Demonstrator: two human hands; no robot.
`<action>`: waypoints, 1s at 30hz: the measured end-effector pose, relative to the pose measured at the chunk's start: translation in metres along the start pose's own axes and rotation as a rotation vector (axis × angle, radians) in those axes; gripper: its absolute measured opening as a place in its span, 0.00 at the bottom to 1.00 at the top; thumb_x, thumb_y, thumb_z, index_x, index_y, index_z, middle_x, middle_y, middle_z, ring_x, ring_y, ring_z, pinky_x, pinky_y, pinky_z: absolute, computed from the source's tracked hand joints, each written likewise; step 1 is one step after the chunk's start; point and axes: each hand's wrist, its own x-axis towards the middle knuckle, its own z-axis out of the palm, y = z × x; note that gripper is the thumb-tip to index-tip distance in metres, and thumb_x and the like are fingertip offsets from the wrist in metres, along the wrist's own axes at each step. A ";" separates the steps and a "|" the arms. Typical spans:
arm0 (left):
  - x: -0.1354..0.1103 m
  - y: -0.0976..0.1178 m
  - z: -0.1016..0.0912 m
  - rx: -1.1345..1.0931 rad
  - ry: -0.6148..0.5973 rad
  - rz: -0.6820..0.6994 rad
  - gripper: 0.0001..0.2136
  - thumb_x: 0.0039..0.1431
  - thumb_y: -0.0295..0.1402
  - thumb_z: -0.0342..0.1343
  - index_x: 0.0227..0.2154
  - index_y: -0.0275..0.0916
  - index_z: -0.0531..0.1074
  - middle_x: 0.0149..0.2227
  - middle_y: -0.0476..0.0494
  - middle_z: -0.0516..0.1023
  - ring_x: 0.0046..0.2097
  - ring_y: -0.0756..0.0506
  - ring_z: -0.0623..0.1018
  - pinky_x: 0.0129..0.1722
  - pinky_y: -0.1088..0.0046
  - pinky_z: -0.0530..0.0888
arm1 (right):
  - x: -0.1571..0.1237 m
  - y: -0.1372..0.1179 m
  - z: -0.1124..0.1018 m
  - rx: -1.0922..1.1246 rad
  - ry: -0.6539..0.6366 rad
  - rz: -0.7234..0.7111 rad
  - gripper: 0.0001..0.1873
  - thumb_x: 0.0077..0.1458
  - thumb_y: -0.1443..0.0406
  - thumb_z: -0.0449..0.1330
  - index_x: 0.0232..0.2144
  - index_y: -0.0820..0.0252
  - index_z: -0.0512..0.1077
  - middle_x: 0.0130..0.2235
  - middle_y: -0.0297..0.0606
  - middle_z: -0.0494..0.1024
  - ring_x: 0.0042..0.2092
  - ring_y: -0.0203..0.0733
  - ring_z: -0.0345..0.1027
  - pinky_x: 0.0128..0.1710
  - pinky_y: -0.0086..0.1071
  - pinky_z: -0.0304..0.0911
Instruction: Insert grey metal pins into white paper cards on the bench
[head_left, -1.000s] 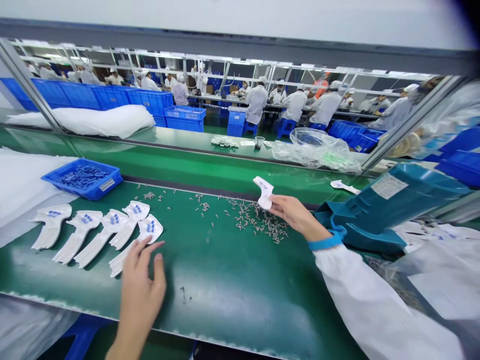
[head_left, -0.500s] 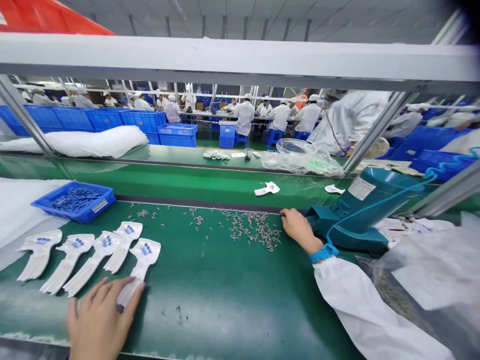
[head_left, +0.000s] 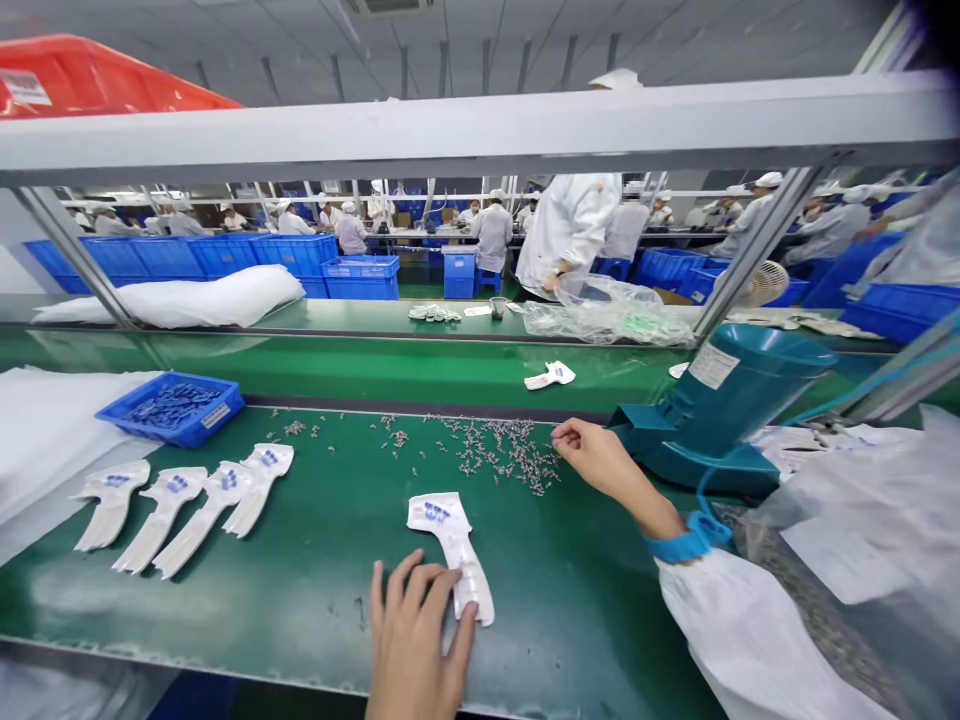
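Left hand (head_left: 412, 640): fingers spread, pressed on a white gun-shaped plastic piece (head_left: 450, 530) lying on the green conveyor belt (head_left: 300, 590). Right hand (head_left: 607, 465): fingertips (head_left: 559, 434) pinched narrow beside scattered metal parts (head_left: 495, 450); whether anything is held cannot be told.
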 end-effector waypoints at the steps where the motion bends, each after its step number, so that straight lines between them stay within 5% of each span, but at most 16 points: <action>1: 0.002 0.007 0.002 -0.030 -0.019 0.008 0.09 0.60 0.31 0.55 0.42 0.48 0.75 0.42 0.45 0.79 0.55 0.35 0.72 0.62 0.38 0.53 | -0.013 -0.006 -0.002 0.088 -0.046 -0.029 0.08 0.59 0.66 0.55 0.39 0.61 0.73 0.38 0.39 0.79 0.39 0.39 0.73 0.41 0.29 0.64; 4: 0.012 0.023 0.002 -0.109 -0.077 0.046 0.10 0.62 0.30 0.54 0.44 0.47 0.73 0.44 0.44 0.79 0.55 0.36 0.73 0.61 0.39 0.58 | -0.057 -0.028 -0.005 0.492 -0.248 -0.059 0.08 0.56 0.61 0.59 0.35 0.60 0.73 0.35 0.38 0.78 0.37 0.40 0.70 0.38 0.32 0.65; 7: 0.024 0.031 -0.002 -0.191 -0.106 0.089 0.10 0.65 0.30 0.52 0.47 0.46 0.72 0.47 0.43 0.78 0.54 0.39 0.73 0.56 0.51 0.69 | -0.094 -0.053 0.000 0.736 -0.476 -0.009 0.09 0.54 0.60 0.61 0.33 0.60 0.72 0.31 0.35 0.74 0.33 0.37 0.66 0.34 0.31 0.63; 11: 0.034 0.037 -0.004 -0.274 -0.096 0.136 0.08 0.67 0.27 0.49 0.43 0.44 0.72 0.44 0.44 0.78 0.51 0.42 0.74 0.51 0.61 0.72 | -0.115 -0.071 0.012 0.956 -0.652 0.068 0.11 0.50 0.59 0.66 0.30 0.59 0.70 0.28 0.30 0.70 0.31 0.34 0.63 0.34 0.29 0.60; 22: 0.031 0.040 -0.004 -0.278 -0.108 0.148 0.06 0.67 0.26 0.51 0.40 0.42 0.71 0.41 0.45 0.77 0.46 0.43 0.74 0.48 0.62 0.70 | -0.115 -0.069 0.020 0.991 -0.599 0.084 0.16 0.51 0.54 0.67 0.33 0.60 0.71 0.30 0.33 0.73 0.34 0.37 0.67 0.37 0.30 0.63; 30: 0.032 0.042 0.004 -0.168 -0.101 0.129 0.05 0.67 0.30 0.51 0.39 0.42 0.72 0.40 0.44 0.78 0.48 0.40 0.74 0.49 0.59 0.71 | -0.116 -0.067 0.013 0.535 -0.442 -0.123 0.12 0.62 0.57 0.56 0.35 0.57 0.75 0.35 0.36 0.79 0.37 0.42 0.71 0.39 0.34 0.63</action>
